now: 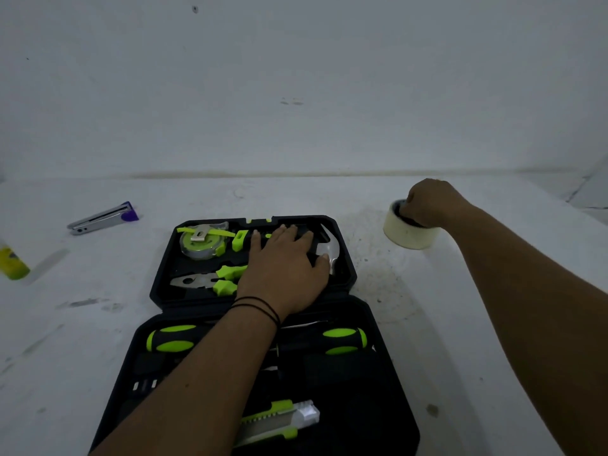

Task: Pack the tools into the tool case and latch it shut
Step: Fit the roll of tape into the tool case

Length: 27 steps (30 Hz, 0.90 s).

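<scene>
A black tool case [348, 278] lies open flat on the white table. Its far half holds a green tape measure [200, 243], pliers [204, 280] and a hammer whose steel head [329, 250] shows. My left hand [283, 268] lies flat, fingers spread, over the hammer's handle in that half. The near half holds two green-and-black screwdriver handles [172, 337] [345, 339] and a utility knife [283, 417]. My right hand [431, 202] reaches to the right of the case and grips the top of a roll of pale tape [408, 233] with its fingers inside the core.
A stapler with a purple end [103, 218] lies on the table at the far left. A yellow-green glue stick [13, 263] sits at the left edge. A white wall rises behind the table.
</scene>
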{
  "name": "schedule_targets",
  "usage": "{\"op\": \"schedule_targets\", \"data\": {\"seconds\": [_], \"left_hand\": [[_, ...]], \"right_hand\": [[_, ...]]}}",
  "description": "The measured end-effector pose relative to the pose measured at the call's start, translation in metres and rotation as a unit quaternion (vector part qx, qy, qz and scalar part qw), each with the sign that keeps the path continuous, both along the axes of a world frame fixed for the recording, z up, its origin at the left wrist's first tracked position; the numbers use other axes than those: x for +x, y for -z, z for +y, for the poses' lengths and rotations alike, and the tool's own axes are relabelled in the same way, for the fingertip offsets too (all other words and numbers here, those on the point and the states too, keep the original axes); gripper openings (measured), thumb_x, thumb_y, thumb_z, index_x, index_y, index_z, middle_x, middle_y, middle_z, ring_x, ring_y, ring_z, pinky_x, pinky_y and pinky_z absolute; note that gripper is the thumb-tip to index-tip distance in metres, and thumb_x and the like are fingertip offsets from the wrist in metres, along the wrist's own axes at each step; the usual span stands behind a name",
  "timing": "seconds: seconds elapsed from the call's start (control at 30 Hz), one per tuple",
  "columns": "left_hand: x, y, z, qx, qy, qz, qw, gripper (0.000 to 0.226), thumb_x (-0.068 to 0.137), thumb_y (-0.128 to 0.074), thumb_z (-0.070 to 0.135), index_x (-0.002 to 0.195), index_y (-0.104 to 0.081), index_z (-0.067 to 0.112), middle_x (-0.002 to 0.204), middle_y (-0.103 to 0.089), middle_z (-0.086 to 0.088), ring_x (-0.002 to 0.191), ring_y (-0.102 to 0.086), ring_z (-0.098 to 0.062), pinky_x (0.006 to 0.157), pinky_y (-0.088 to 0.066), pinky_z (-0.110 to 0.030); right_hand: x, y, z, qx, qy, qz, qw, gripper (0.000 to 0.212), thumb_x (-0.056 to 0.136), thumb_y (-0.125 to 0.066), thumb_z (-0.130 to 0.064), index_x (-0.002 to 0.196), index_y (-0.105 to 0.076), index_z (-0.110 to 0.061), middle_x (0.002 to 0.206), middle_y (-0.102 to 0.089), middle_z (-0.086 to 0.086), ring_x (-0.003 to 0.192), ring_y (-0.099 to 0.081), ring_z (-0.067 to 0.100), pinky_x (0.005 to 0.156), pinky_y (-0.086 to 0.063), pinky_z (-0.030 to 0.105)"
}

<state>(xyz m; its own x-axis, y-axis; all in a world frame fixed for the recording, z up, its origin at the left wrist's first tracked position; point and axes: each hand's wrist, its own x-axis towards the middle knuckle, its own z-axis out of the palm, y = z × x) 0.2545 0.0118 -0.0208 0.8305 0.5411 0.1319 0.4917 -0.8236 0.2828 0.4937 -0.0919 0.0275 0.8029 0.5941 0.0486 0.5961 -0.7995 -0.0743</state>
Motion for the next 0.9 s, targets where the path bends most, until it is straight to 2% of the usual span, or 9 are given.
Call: {"op": "schedule_targets", "data": {"seconds": [0.07, 0.17, 0.3, 0.4, 0.5, 0.57, 0.67, 0.8, 0.9], "left_hand": [[0.000, 0.000, 0.000, -0.001, -0.002, -0.002, 1.000, 0.060, 0.091, -0.032, 0.051, 0.143, -0.028, 0.022, 0.155, -0.023, -0.003, 0.144, -0.010, -0.017, 0.117, 0.004, -0.048], [-0.002, 0.000, -0.001, 0.003, -0.004, -0.008, 1.000, 0.060, 0.091, -0.033, 0.051, 0.142, -0.031, 0.020, 0.153, -0.026, -0.004, 0.143, -0.012, -0.018, 0.117, 0.002, -0.048], [-0.003, -0.002, -0.002, 0.007, -0.009, -0.018, 1.000, 0.057, 0.091, -0.035, 0.048, 0.139, -0.037, 0.018, 0.151, -0.031, -0.005, 0.142, -0.018, -0.020, 0.116, -0.003, -0.048], [-0.007, -0.006, -0.006, 0.012, -0.008, -0.036, 0.999, 0.048, 0.090, -0.039, 0.044, 0.127, -0.052, 0.015, 0.143, -0.043, -0.007, 0.137, -0.030, -0.023, 0.115, -0.015, -0.049], [-0.012, -0.011, -0.006, 0.004, -0.009, -0.047, 0.999, 0.040, 0.089, -0.043, 0.040, 0.112, -0.062, 0.013, 0.127, -0.056, -0.007, 0.124, -0.045, -0.024, 0.109, -0.027, -0.048], [-0.017, -0.016, -0.007, 0.020, -0.008, -0.024, 0.999, 0.037, 0.087, -0.045, 0.041, 0.107, -0.064, 0.016, 0.117, -0.060, -0.004, 0.117, -0.050, -0.023, 0.107, -0.027, -0.049], [-0.032, -0.025, -0.017, 0.025, 0.017, -0.005, 1.000, 0.035, 0.086, -0.046, 0.044, 0.103, -0.064, 0.020, 0.107, -0.065, 0.000, 0.108, -0.056, -0.023, 0.107, -0.029, -0.050], [-0.077, -0.028, -0.043, 0.013, 0.065, -0.041, 0.997, 0.040, 0.087, -0.047, 0.047, 0.119, -0.059, 0.026, 0.115, -0.062, 0.004, 0.114, -0.054, -0.019, 0.106, -0.033, -0.047], [-0.106, -0.017, -0.058, 0.041, 0.037, 0.005, 0.998, 0.053, 0.086, -0.038, 0.059, 0.131, -0.046, 0.032, 0.143, -0.040, 0.006, 0.134, -0.033, -0.016, 0.114, -0.016, -0.052]], "right_hand": [[-0.004, -0.006, -0.003, 0.033, -0.003, -0.013, 0.999, 0.035, 0.085, -0.053, -0.031, 0.062, -0.051, -0.004, 0.077, -0.054, 0.015, 0.073, -0.053, 0.030, 0.048, -0.031, 0.027], [-0.024, -0.020, -0.011, 0.108, -0.021, -0.027, 0.994, 0.023, 0.086, -0.050, -0.020, 0.074, -0.054, -0.001, 0.080, -0.053, 0.017, 0.076, -0.050, 0.030, 0.055, -0.034, 0.030], [-0.067, -0.036, -0.025, 0.181, -0.064, -0.041, 0.980, 0.025, 0.085, -0.052, -0.018, 0.078, -0.058, 0.005, 0.080, -0.058, 0.017, 0.072, -0.050, 0.028, 0.059, -0.034, 0.028], [-0.103, -0.044, -0.041, 0.225, -0.092, -0.027, 0.970, 0.020, 0.081, -0.054, -0.016, 0.082, -0.062, 0.003, 0.084, -0.064, 0.016, 0.074, -0.056, 0.028, 0.056, -0.038, 0.027], [-0.138, -0.044, -0.059, 0.269, -0.124, 0.010, 0.955, 0.013, 0.077, -0.058, -0.017, 0.087, -0.063, -0.010, 0.084, -0.062, 0.005, 0.071, -0.053, 0.018, 0.051, -0.037, 0.017], [-0.157, -0.039, -0.072, 0.262, -0.149, 0.036, 0.953, 0.026, 0.077, -0.060, -0.019, 0.102, -0.060, -0.016, 0.097, -0.060, 0.003, 0.084, -0.053, 0.018, 0.059, -0.038, 0.019], [-0.179, -0.030, -0.087, 0.282, -0.166, 0.059, 0.943, 0.046, 0.080, -0.061, -0.019, 0.124, -0.052, -0.019, 0.115, -0.058, 0.000, 0.093, -0.049, 0.007, 0.068, -0.032, 0.007], [-0.199, -0.017, -0.100, 0.308, -0.182, 0.056, 0.932, 0.049, 0.080, -0.062, -0.023, 0.128, -0.051, -0.022, 0.125, -0.057, -0.005, 0.099, -0.047, 0.001, 0.083, -0.031, 0.011], [-0.212, -0.007, -0.099, 0.341, -0.202, 0.055, 0.916, 0.042, 0.079, -0.063, -0.019, 0.121, -0.058, -0.018, 0.118, -0.061, -0.003, 0.096, -0.046, -0.003, 0.080, -0.032, 0.008]]}}
